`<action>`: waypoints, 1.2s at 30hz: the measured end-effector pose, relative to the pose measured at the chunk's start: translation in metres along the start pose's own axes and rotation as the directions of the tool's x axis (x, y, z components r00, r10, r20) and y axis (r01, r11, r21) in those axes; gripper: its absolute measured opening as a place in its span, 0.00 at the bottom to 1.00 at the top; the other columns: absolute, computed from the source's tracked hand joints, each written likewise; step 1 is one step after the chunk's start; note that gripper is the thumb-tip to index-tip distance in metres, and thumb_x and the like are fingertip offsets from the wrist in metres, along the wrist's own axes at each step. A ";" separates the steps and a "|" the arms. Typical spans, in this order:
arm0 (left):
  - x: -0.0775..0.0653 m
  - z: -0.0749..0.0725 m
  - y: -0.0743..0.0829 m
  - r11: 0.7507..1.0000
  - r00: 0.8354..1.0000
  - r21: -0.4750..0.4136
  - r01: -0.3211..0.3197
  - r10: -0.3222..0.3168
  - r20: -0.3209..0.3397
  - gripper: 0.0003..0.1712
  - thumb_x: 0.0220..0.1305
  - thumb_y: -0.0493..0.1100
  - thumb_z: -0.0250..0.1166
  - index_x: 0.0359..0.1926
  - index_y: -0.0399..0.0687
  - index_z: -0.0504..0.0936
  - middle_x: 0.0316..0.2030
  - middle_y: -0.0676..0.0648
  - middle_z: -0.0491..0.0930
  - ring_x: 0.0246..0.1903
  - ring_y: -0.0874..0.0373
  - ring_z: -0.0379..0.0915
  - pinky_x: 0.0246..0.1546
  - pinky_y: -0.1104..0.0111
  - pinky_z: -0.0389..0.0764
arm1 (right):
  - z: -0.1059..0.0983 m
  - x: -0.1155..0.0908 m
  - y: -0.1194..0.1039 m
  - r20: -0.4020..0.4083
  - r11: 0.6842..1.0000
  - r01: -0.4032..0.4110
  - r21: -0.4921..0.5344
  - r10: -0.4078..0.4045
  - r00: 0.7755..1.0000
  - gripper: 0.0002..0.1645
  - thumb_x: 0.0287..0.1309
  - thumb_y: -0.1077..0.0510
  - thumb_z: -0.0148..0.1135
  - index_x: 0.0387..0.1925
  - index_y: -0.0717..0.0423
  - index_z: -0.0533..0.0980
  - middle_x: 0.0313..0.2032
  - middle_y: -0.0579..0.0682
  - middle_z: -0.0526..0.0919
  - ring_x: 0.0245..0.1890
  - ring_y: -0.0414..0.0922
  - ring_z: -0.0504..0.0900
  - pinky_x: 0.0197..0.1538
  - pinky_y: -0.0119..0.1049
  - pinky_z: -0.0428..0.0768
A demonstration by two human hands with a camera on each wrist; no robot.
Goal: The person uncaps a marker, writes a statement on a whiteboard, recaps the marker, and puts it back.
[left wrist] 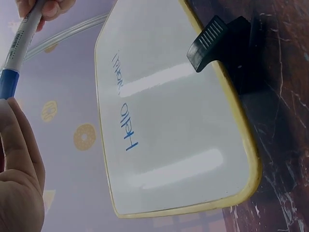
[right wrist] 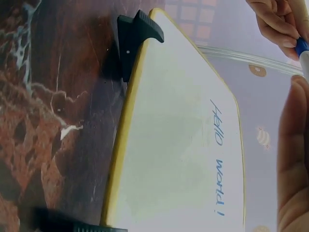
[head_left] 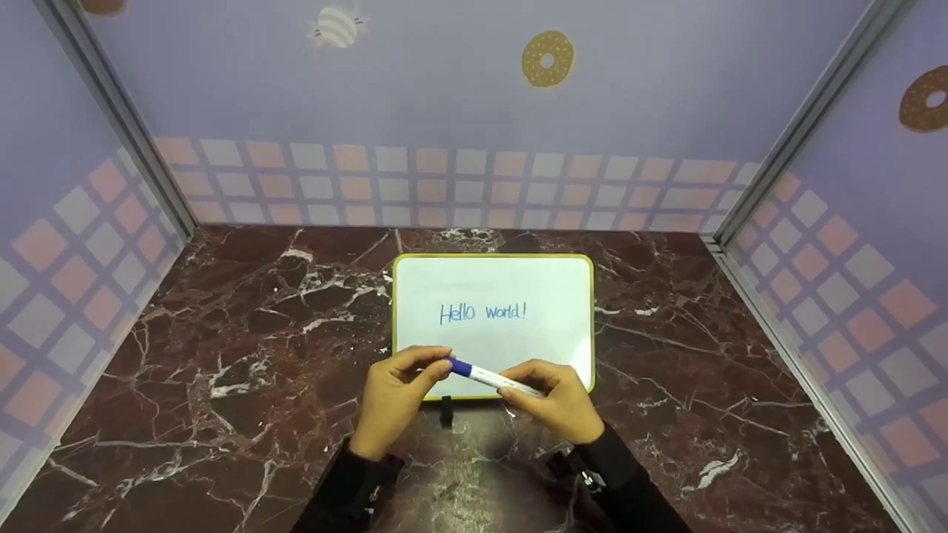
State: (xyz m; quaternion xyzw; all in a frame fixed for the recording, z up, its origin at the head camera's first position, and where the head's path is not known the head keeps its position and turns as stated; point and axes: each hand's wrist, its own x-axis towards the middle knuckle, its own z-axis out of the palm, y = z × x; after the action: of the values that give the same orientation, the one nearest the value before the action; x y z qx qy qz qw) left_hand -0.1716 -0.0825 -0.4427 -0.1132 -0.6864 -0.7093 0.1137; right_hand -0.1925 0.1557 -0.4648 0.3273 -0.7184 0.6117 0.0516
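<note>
A white marker with a blue cap [head_left: 485, 376] is held between both hands in front of the whiteboard. My left hand [head_left: 392, 396] pinches the blue cap end between thumb and fingers. At the other end, my right hand [head_left: 555, 400] grips the white barrel. The cap sits against the barrel in the left wrist view. Behind the hands stands a yellow-rimmed whiteboard [head_left: 492, 285], with "Hello world!" written on it in blue. A black clip-like support [left wrist: 212, 43] holds the board's lower edge, and a second black support [right wrist: 46, 220] is partly visible in the right wrist view.
The board stands on a dark red marbled table [head_left: 252, 355] with white veins. A lilac wall [head_left: 444, 89] with printed donuts and a checked band closes off the back. Side panels [head_left: 874, 311] rise at left and right, joined by grey metal corner strips.
</note>
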 end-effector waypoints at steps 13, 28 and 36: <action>-0.002 0.001 -0.004 0.988 0.995 0.127 -0.086 0.079 0.060 0.16 0.63 0.37 0.66 0.51 0.36 0.82 0.45 0.40 0.84 0.40 0.53 0.84 0.44 0.69 0.85 | -0.019 0.001 -0.006 -0.212 0.996 -0.001 -0.090 -0.018 0.977 0.08 0.52 0.70 0.68 0.36 0.67 0.83 0.27 0.60 0.85 0.25 0.34 0.82 0.25 0.30 0.82; -0.001 -0.025 -0.011 0.862 0.971 0.455 -0.224 0.239 0.026 0.14 0.65 0.36 0.64 0.52 0.41 0.83 0.51 0.47 0.82 0.50 0.53 0.78 0.49 0.60 0.82 | -0.074 -0.006 -0.001 -0.547 0.990 -0.031 -0.135 -0.049 0.836 0.07 0.58 0.72 0.63 0.39 0.74 0.80 0.28 0.54 0.87 0.27 0.38 0.85 0.32 0.28 0.85; -0.004 -0.041 -0.016 0.813 0.979 0.558 -0.166 0.203 -0.004 0.16 0.65 0.36 0.64 0.54 0.41 0.81 0.54 0.43 0.80 0.57 0.47 0.74 0.59 0.53 0.74 | -0.098 -0.015 0.016 -0.661 0.914 -0.244 -0.324 -0.034 0.749 0.08 0.61 0.65 0.64 0.40 0.67 0.82 0.30 0.63 0.86 0.26 0.34 0.83 0.32 0.20 0.79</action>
State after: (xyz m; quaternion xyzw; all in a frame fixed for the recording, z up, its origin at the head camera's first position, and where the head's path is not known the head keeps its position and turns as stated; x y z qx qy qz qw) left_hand -0.1732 -0.1225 -0.4600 -0.1190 -0.8444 -0.4683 0.2314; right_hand -0.2214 0.2517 -0.4610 0.0340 -0.7790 0.5331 0.3282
